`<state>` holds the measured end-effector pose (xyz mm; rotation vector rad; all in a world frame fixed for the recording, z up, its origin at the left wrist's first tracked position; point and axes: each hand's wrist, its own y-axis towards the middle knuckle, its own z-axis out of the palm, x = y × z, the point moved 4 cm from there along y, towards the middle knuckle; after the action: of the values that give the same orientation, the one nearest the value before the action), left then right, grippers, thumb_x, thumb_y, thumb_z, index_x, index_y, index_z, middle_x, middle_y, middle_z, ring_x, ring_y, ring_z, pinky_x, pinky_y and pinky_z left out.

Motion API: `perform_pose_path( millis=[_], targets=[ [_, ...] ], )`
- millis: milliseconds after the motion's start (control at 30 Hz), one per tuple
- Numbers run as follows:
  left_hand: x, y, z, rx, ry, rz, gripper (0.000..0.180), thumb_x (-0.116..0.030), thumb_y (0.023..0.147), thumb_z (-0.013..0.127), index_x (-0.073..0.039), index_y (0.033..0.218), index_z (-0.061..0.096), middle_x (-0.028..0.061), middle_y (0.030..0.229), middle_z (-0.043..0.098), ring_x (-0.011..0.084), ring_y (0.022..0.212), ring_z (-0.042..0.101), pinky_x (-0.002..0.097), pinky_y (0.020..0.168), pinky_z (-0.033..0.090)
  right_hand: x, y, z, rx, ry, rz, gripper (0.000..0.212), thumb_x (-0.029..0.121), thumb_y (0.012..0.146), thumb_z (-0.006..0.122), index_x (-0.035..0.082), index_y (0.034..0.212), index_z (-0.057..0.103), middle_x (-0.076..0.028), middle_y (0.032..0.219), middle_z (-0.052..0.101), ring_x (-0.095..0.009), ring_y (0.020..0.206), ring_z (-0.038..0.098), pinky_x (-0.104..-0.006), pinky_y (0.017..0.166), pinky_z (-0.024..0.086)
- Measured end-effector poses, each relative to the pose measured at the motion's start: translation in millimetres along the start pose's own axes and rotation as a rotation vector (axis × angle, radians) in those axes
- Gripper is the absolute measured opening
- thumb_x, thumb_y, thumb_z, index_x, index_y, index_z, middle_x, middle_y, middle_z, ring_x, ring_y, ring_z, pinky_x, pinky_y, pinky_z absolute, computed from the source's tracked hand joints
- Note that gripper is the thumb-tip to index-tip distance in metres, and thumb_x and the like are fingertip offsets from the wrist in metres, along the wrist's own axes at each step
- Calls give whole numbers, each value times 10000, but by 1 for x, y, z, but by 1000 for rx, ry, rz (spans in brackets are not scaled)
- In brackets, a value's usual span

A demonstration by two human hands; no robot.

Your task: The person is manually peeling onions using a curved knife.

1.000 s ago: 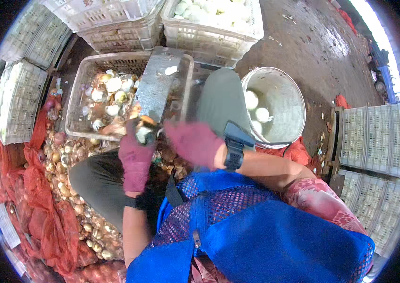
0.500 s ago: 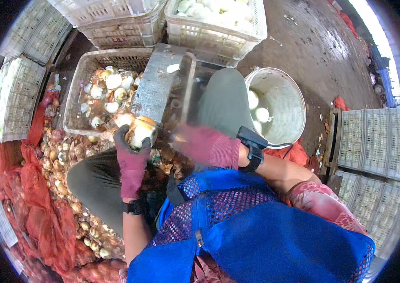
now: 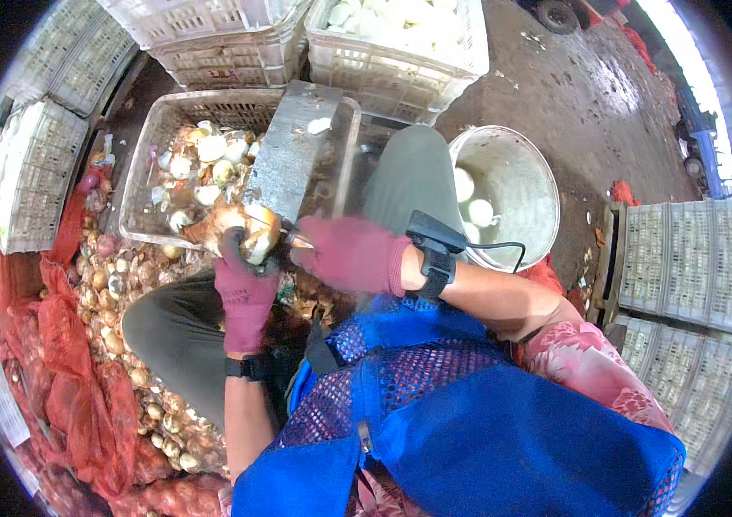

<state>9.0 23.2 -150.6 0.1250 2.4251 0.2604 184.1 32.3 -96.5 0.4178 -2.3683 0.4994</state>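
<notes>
My left hand (image 3: 245,276), in a maroon glove with dark fingertips, is closed around a partly peeled onion (image 3: 260,234) at the near edge of the crate. Loose brown skin (image 3: 218,226) sticks out from the onion's left side. My right hand (image 3: 353,250), in a maroon glove and blurred, grips a small knife (image 3: 294,238) close to the onion's right side. Most of the knife is hidden by the glove. Beyond the hands, a shallow plastic crate (image 3: 146,168) contains peeled onions and skins. A metal board (image 3: 293,146) lies across its right part, bearing one white onion piece (image 3: 319,126).
A white bucket (image 3: 525,185) with several peeled onions stands right of my knee. Crates of peeled onions (image 3: 396,73) are stacked ahead. Unpeeled onions (image 3: 116,284) and red mesh bags (image 3: 68,370) cover the floor at left. More crates (image 3: 681,258) stand at right.
Brown skin now spreads out on the onion's left side. My right hand has turned and shifted slightly left with the knife. The onion has tilted in my left hand.
</notes>
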Motion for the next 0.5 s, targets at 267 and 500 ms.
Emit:
perform_pose_path(
  millis=[267,500],
  targets=[
    [27,-1,0,-77,-71,3,645,-143,656,786,-33,1195,450,186,1086,566,351,953,578,411,813,484,17,-1,1,-25,-15,-76,322,318,901,505,4,977,494,-212,765,591,-388,684,590,-464,631,477],
    [22,-2,-10,21,-72,-209,685,-111,661,778,-121,1256,439,170,1132,518,320,1019,526,408,891,440,23,-5,15,-70,-262,-185,362,260,889,449,-47,1075,484,-149,777,658,-331,702,646,-447,596,500]
  ],
)
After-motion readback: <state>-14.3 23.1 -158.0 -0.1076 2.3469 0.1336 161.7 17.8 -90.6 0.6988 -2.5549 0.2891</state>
